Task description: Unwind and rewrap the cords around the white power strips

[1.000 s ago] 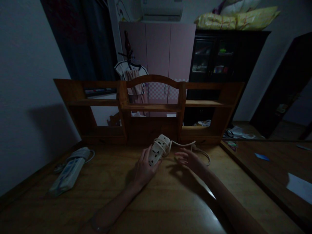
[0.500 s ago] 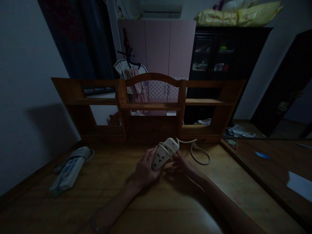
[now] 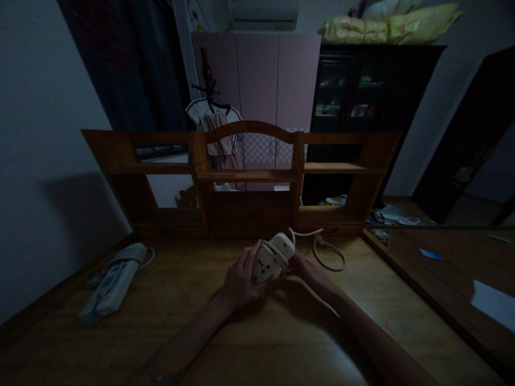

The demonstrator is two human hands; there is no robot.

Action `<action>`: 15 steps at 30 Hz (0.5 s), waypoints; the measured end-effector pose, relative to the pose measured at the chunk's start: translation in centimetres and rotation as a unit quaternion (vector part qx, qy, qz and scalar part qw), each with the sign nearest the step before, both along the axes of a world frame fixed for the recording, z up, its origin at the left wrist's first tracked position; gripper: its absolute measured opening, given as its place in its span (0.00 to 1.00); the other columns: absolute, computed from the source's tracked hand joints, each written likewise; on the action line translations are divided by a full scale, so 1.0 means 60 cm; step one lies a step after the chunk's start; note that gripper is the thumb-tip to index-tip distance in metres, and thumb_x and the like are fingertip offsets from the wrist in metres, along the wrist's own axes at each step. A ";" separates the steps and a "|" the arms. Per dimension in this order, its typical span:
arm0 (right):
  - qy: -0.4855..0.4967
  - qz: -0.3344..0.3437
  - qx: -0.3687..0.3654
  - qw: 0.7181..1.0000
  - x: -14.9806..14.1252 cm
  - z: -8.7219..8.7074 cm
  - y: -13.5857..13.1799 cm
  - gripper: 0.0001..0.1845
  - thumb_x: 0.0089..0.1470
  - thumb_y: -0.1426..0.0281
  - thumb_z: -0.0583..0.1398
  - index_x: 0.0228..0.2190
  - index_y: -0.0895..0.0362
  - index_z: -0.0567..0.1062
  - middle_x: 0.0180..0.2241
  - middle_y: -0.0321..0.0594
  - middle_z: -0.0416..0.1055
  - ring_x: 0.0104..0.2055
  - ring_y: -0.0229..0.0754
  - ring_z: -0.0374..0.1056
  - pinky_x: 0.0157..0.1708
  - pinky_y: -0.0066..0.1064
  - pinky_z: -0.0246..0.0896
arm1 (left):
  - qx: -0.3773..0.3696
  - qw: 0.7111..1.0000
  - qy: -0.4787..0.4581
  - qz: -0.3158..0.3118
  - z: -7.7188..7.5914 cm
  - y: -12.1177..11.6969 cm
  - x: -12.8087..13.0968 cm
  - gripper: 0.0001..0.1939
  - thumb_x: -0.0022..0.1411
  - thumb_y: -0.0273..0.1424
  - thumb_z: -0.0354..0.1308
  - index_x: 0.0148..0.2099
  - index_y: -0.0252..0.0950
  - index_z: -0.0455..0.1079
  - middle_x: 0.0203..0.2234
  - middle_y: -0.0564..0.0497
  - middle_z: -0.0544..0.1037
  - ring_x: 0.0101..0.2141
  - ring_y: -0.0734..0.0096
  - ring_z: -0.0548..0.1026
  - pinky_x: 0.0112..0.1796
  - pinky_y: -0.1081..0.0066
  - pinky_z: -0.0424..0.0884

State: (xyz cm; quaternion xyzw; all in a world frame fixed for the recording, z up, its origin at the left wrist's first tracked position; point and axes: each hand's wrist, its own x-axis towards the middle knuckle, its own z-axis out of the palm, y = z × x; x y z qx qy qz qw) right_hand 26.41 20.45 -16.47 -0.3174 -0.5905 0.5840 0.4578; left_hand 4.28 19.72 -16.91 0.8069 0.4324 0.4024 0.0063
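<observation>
A white power strip (image 3: 264,266) with several black-holed sockets is held tilted above the wooden desk. My left hand (image 3: 240,281) grips its lower left end, fingers over the side and thumb underneath. The strip's white cord (image 3: 276,251) runs in loops across its middle. At the right edge of the strip, my right hand (image 3: 301,266) has its fingers closed around the cord where it comes off the strip; the fingertips are partly hidden. The loose cord end (image 3: 330,268) curls on the desk beyond my right hand.
Another power strip (image 3: 110,292), in clear wrapping with its grey cord bundled (image 3: 132,252), lies on the left. A wooden shelf unit (image 3: 249,175) stands along the desk's back. Past a raised edge on the right, a brown surface holds a blue card (image 3: 430,254) and white paper (image 3: 494,303).
My right hand has closed up, its fingers moving in toward the strip's right edge. The strip has turned slightly and dipped a little. The loose cord lies almost as before.
</observation>
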 end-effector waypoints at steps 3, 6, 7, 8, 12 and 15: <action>0.006 -0.026 0.013 1.000 0.002 0.001 -0.005 0.19 0.59 0.54 0.54 0.43 0.53 0.74 0.40 0.40 0.72 0.40 0.45 0.68 0.41 0.36 0.64 | -0.002 1.000 0.024 -0.013 -0.003 -0.001 -0.002 0.46 0.56 0.47 0.58 0.68 0.42 0.38 0.53 0.41 0.63 0.46 0.57 0.70 0.41 0.62 0.73; 0.009 -0.059 0.014 0.998 0.006 -0.006 -0.004 0.14 0.55 0.60 0.60 0.42 0.52 0.75 0.40 0.38 0.72 0.41 0.45 0.66 0.42 0.33 0.62 | 0.016 0.996 0.076 -0.051 -0.006 -0.003 -0.004 0.46 0.57 0.46 0.57 0.69 0.42 0.35 0.53 0.40 0.63 0.46 0.56 0.70 0.40 0.62 0.73; 0.015 -0.065 0.012 0.998 0.007 -0.009 -0.003 0.13 0.54 0.61 0.61 0.41 0.52 0.75 0.39 0.37 0.72 0.40 0.44 0.66 0.41 0.32 0.62 | 0.025 0.993 0.095 -0.068 -0.007 -0.003 -0.005 0.46 0.57 0.45 0.56 0.69 0.42 0.35 0.53 0.39 0.63 0.46 0.56 0.70 0.40 0.62 0.73; 0.026 -0.070 0.009 0.997 0.008 -0.010 -0.003 0.12 0.53 0.62 0.62 0.39 0.52 0.75 0.38 0.36 0.72 0.39 0.43 0.66 0.40 0.31 0.61 | 0.036 0.989 0.113 -0.086 -0.008 -0.003 -0.005 0.45 0.58 0.44 0.56 0.69 0.43 0.35 0.53 0.40 0.63 0.46 0.56 0.70 0.40 0.61 0.73; 0.070 -0.087 -0.010 0.994 0.006 -0.002 -0.002 0.12 0.54 0.60 0.61 0.38 0.52 0.75 0.39 0.37 0.72 0.39 0.43 0.67 0.39 0.31 0.62 | 0.072 0.976 0.166 -0.125 -0.012 -0.002 -0.005 0.42 0.59 0.41 0.55 0.69 0.45 0.36 0.52 0.40 0.62 0.47 0.54 0.69 0.42 0.59 0.72; 0.046 -0.110 -0.024 0.993 0.004 0.011 0.000 0.18 0.55 0.56 0.60 0.41 0.54 0.76 0.41 0.42 0.74 0.41 0.46 0.69 0.41 0.33 0.62 | 0.077 0.971 0.191 -0.121 -0.013 -0.003 -0.003 0.40 0.58 0.40 0.55 0.68 0.48 0.40 0.52 0.41 0.62 0.45 0.55 0.70 0.41 0.59 0.72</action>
